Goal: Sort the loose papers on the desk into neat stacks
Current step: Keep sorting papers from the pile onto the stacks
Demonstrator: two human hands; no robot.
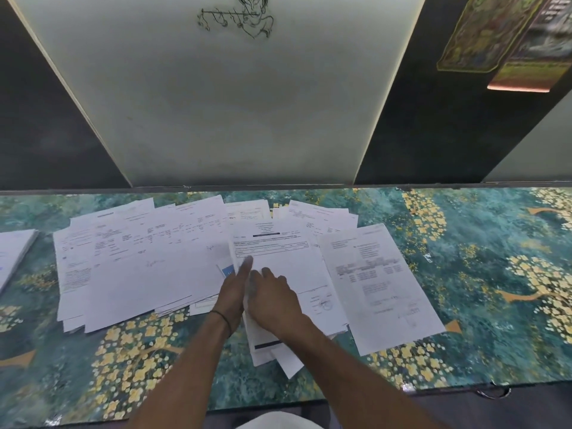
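Loose white printed papers lie fanned across the desk. A wide overlapping spread (139, 267) lies at the left, and a middle sheet (278, 246) lies over several others. Another printed sheet (377, 286) lies at the right, and more pages (322, 215) fan out behind. My left hand (233, 289) stands on its side, fingers straight and together, against the middle sheet's raised left edge; its thumb is hidden. My right hand (272, 297) rests palm down on that sheet, fingers slightly apart. Lower sheets (278, 354) stick out toward me under my right forearm.
The desk (483, 305) has a teal cover with yellow flowers. A separate paper stack (14, 255) lies at the far left edge. A white panel (232, 103) and dark wall rise right behind the desk. A metal ring (492, 393) sits at the front edge, right.
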